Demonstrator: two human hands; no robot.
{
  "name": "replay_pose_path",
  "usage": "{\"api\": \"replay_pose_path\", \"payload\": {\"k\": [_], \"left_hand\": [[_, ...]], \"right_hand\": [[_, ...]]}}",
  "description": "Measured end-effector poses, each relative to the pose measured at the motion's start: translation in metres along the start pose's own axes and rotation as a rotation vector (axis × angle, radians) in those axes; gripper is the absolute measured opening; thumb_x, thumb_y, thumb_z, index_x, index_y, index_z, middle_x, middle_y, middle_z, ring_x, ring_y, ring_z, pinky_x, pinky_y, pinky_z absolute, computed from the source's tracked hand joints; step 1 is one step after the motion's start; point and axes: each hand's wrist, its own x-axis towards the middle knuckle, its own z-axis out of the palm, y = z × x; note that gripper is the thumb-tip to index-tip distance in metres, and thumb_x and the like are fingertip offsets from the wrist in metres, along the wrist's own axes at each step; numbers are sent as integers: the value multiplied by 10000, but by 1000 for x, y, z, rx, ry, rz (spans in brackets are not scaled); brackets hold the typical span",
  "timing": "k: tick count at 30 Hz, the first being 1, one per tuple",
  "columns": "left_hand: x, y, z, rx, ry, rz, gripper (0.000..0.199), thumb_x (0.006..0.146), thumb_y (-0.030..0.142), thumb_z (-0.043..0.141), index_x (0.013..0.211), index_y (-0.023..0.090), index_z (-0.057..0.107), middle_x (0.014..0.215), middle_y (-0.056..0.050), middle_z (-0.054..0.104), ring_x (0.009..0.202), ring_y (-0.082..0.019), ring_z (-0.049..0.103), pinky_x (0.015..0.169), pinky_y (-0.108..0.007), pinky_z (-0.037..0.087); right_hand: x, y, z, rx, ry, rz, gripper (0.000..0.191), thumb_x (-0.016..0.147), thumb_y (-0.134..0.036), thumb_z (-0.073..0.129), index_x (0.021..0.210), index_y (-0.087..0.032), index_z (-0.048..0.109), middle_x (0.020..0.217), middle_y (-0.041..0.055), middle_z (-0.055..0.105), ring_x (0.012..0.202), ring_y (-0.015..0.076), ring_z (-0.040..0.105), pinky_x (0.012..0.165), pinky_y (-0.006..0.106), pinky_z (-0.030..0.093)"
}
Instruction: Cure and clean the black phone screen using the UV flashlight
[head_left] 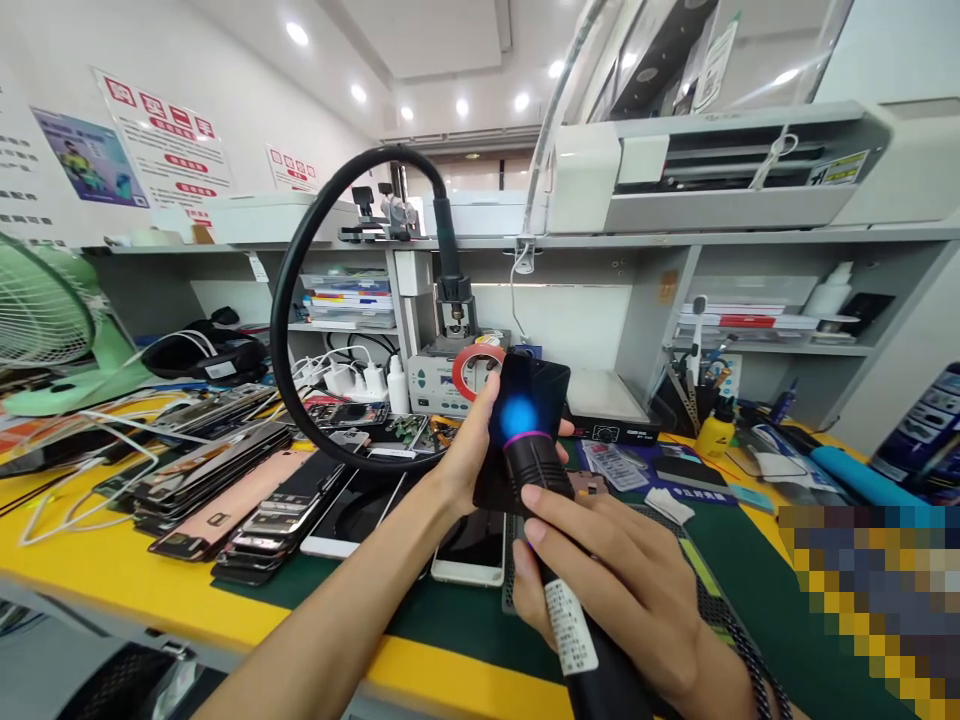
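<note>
My left hand [469, 430] grips a black smartphone [551, 385] by its edges, thumb on the near side and fingertips showing past the far edge. In my right hand [626, 570] is a black flashlight [536, 465] with a purple ring and a white label on its barrel. Its head points at the phone's dark face, close to it, and a blue glow falls there. Whether the two touch I cannot tell. Below them a white-framed phone [469, 550] lies on the green mat [442, 615], with another white phone [352, 515] beside it.
Left of my arm lie stacked phone screens [217, 495]. A black flexible hose [281, 300] arches up from a grey repair station [431, 380]. A green fan [56, 320] stands far left. On the right are a yellow bottle [716, 428] and a tool holder [679, 395].
</note>
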Motion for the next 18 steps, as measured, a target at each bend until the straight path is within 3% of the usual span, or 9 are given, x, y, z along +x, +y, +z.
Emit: {"api": "replay_pose_path", "payload": {"k": [7, 14, 18], "left_hand": [[1, 1, 0, -31, 42, 27, 891, 883, 798, 287, 1087, 39, 707, 867, -177, 720, 734, -244, 688, 694, -323, 544], [-4, -4, 2, -100, 6, -12, 839, 852, 786, 422, 1145, 50, 698, 885, -170, 732, 696, -237, 680, 683, -329, 534], [-4, -6, 2, -81, -5, 23, 839, 838, 780, 469, 1148, 34, 694, 886, -175, 723, 726, -234, 678, 699, -317, 528]], "right_hand": [[7, -3, -6, 43, -11, -13, 188, 786, -81, 714, 963, -138, 688, 991, 85, 751, 804, 174, 727, 783, 296, 619], [4, -1, -8, -13, 53, 63, 250, 799, -104, 749, 1033, -161, 683, 1071, 72, 740, 902, 182, 721, 906, 320, 600], [3, 2, -7, -13, 61, 14, 261, 791, -92, 752, 1038, -137, 681, 1105, 89, 729, 916, 185, 717, 915, 335, 595]]}}
